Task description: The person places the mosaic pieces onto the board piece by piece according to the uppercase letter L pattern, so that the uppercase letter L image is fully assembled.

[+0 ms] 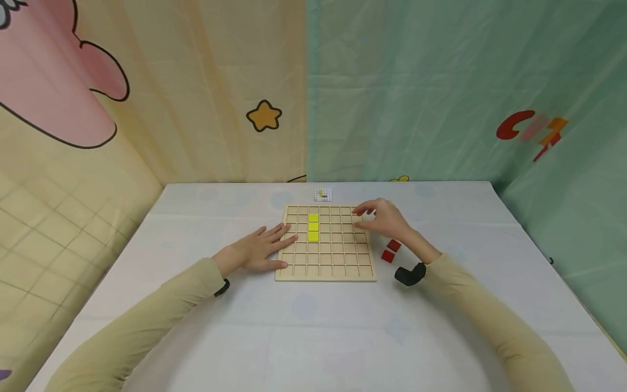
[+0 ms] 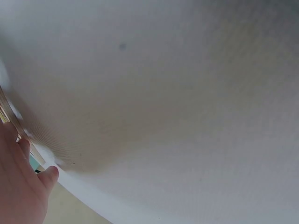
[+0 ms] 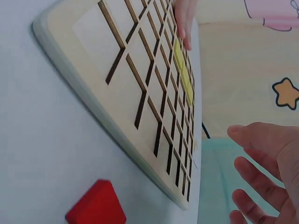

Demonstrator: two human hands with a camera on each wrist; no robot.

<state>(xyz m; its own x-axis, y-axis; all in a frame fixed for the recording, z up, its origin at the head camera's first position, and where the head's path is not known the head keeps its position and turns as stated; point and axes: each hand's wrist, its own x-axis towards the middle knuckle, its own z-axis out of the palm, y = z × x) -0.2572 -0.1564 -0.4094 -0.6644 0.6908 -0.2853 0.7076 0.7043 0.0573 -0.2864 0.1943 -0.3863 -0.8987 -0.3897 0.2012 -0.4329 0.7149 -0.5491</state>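
Observation:
A wooden grid board [image 1: 338, 271] lies on the table. In one of its columns three yellow square tiles [image 1: 313, 226] sit one below another. My left hand [image 1: 257, 250] lies palm down at the board's left side, its fingers straight and spread over the edge. Above the board's upper right part is my right hand [image 1: 384, 219], thumb and fingers apart; the right wrist view shows nothing between them. Two red square tiles [image 1: 388, 256] rest on the table just right of the board, below the right hand. One red tile [image 3: 98, 205] also appears in the right wrist view.
A small card [image 1: 323, 194] with a printed grid and coloured squares lies behind the board. Printed curtains [image 1: 392, 98] hang along the back and sides of the white-covered table [image 1: 303, 337]. Dark straps [image 1: 410, 274] are worn at the wrists.

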